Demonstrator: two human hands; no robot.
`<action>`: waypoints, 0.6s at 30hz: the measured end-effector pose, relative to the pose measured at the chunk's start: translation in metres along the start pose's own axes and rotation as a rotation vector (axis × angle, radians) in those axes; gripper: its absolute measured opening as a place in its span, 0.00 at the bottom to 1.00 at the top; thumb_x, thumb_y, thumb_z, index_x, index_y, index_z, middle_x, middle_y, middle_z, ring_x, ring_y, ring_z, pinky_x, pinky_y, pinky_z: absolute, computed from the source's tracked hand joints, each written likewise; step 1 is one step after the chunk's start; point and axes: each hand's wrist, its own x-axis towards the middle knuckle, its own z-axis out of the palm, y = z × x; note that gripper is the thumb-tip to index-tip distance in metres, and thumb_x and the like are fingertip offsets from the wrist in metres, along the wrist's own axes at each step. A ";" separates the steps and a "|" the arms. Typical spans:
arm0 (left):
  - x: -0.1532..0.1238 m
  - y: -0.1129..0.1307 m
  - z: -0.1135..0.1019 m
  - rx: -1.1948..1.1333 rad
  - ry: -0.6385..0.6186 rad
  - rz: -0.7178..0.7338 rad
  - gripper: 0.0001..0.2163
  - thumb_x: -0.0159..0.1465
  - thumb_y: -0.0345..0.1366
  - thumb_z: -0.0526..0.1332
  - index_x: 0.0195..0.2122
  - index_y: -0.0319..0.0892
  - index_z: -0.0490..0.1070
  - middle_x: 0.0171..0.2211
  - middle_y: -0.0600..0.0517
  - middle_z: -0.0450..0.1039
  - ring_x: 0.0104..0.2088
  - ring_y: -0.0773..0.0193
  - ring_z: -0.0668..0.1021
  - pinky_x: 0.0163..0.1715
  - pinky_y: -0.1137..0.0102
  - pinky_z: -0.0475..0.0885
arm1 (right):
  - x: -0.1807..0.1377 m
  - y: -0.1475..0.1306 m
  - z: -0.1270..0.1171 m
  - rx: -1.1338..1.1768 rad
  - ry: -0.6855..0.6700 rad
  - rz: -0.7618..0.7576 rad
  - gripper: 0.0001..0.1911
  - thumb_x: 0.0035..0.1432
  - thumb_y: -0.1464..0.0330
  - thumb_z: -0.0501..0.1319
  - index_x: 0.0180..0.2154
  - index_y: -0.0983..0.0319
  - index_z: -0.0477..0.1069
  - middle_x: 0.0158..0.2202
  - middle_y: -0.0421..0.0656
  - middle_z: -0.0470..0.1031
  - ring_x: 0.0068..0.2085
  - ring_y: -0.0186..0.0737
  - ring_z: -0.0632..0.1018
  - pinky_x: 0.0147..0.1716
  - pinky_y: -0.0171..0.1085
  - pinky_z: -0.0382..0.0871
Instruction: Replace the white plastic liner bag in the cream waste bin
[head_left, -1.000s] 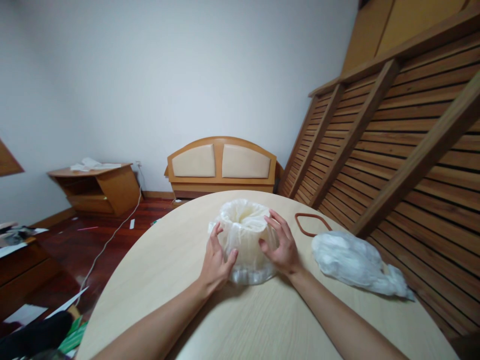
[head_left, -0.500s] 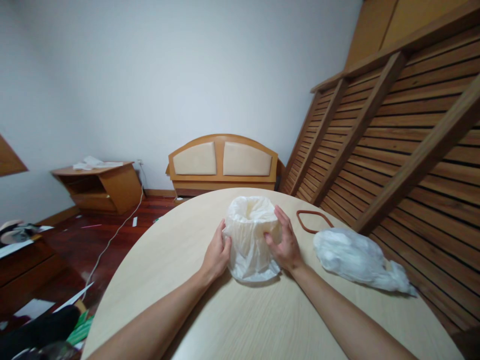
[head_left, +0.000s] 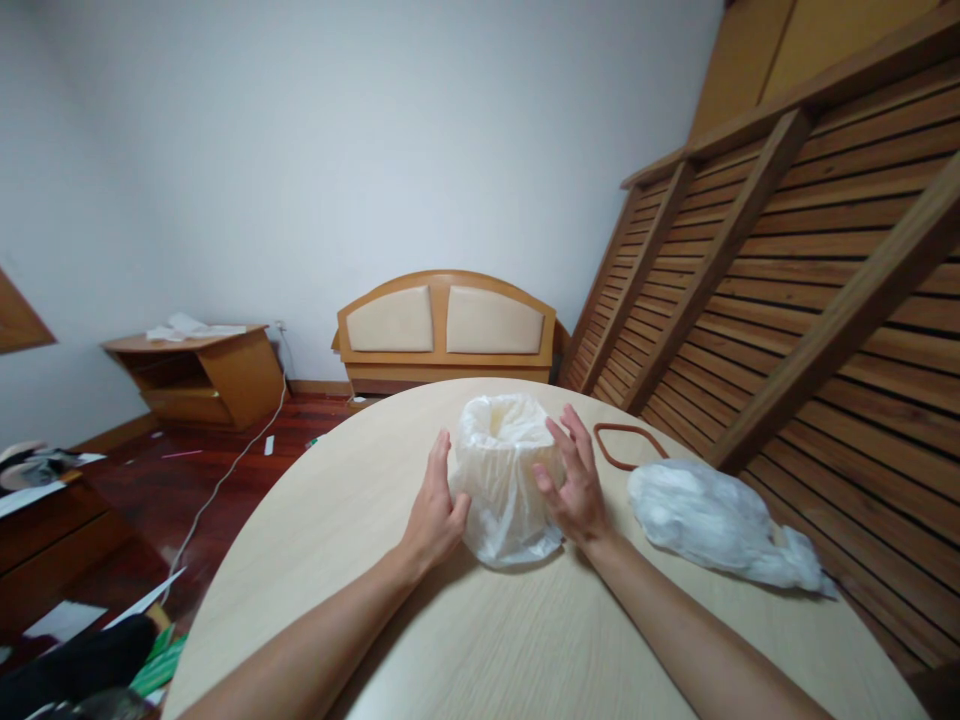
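Note:
A small round container wrapped in a thin white plastic bag [head_left: 504, 470] stands on the pale round wooden table [head_left: 480, 620], its top open. My left hand [head_left: 437, 505] rests against its left side, fingers straight and together. My right hand [head_left: 574, 477] is just off its right side, fingers spread and lifted a little away from the plastic.
To the right lie a crumpled white plastic bag [head_left: 712, 525] and a reddish-brown rubber ring [head_left: 626, 445]. A slatted wooden bed frame [head_left: 787, 270] leans at the right. A wooden headboard [head_left: 446, 325] and a side cabinet [head_left: 199, 375] stand by the far wall. Clutter covers the floor at left.
Both hands squeezed the bag in around the container, which now looks narrower. My right hand has since opened and drawn slightly off it; my left hand's fingers have straightened.

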 end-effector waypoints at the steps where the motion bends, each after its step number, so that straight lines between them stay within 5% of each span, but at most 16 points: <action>1: 0.000 0.001 0.000 0.001 -0.011 0.040 0.40 0.60 0.28 0.55 0.73 0.43 0.39 0.73 0.42 0.45 0.71 0.51 0.56 0.70 0.50 0.52 | 0.003 -0.005 -0.001 -0.026 0.002 -0.022 0.27 0.66 0.62 0.58 0.65 0.52 0.61 0.72 0.48 0.51 0.69 0.58 0.60 0.63 0.62 0.61; 6: -0.001 0.006 0.002 -0.012 -0.037 0.064 0.33 0.65 0.31 0.53 0.72 0.44 0.43 0.69 0.41 0.55 0.68 0.52 0.63 0.68 0.50 0.58 | 0.018 -0.022 -0.005 -0.090 -0.028 -0.143 0.15 0.66 0.69 0.57 0.53 0.55 0.73 0.57 0.46 0.73 0.65 0.54 0.66 0.64 0.61 0.60; 12: 0.033 0.028 -0.021 0.066 0.127 0.258 0.27 0.71 0.34 0.49 0.71 0.46 0.49 0.71 0.41 0.52 0.70 0.52 0.58 0.68 0.48 0.56 | 0.025 -0.015 -0.008 -0.053 -0.069 -0.191 0.10 0.66 0.71 0.57 0.46 0.56 0.73 0.48 0.45 0.78 0.62 0.52 0.69 0.62 0.59 0.63; 16: 0.071 0.046 -0.040 0.115 -0.051 0.331 0.23 0.71 0.32 0.47 0.67 0.45 0.60 0.70 0.44 0.56 0.70 0.54 0.60 0.69 0.49 0.55 | 0.027 -0.003 -0.013 -0.039 -0.067 -0.221 0.10 0.65 0.73 0.54 0.43 0.57 0.71 0.48 0.46 0.77 0.62 0.52 0.69 0.63 0.62 0.60; 18: 0.084 0.051 -0.046 0.121 -0.207 0.312 0.20 0.72 0.34 0.48 0.63 0.46 0.67 0.65 0.45 0.66 0.68 0.53 0.62 0.68 0.49 0.57 | 0.027 0.004 -0.018 -0.038 -0.071 -0.231 0.10 0.63 0.73 0.53 0.42 0.57 0.70 0.49 0.46 0.76 0.62 0.52 0.69 0.63 0.63 0.59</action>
